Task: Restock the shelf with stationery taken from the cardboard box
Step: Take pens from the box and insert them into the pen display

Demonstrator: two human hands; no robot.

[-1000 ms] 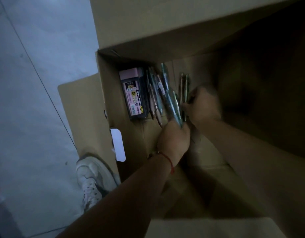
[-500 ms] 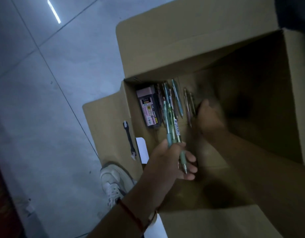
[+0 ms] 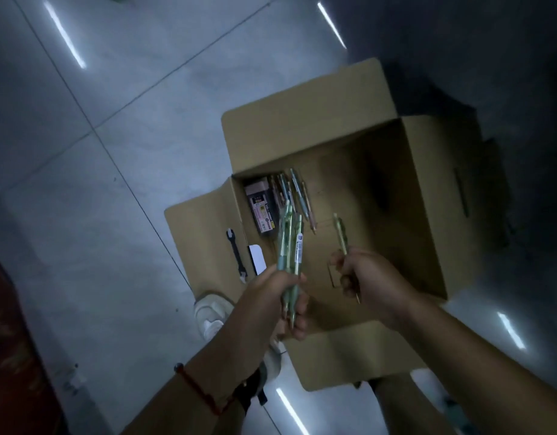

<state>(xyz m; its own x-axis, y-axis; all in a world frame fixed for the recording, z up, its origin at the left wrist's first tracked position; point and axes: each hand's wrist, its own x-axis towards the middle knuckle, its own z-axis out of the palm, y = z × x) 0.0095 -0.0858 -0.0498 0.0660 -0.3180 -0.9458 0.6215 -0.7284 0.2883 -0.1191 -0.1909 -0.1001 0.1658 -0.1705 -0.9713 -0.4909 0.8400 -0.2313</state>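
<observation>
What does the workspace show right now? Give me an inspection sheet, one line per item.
Surface: grey tiled floor with light reflections.
Job's things: open cardboard box on the floor; loose pens and a dark packet with a pink top lie in its far left corner.
Clutter: black wrench on the box's left flap; white shoe beside it.
Grippers: left hand holds a bundle of green pens; right hand holds a single pen.
Cables: nothing seen.
Surroundings: dim light; shelf not in view.

Both hands, left (image 3: 272, 304) and right (image 3: 369, 279), grip pens (image 3: 289, 246) above the cardboard box (image 3: 428, 196).
</observation>
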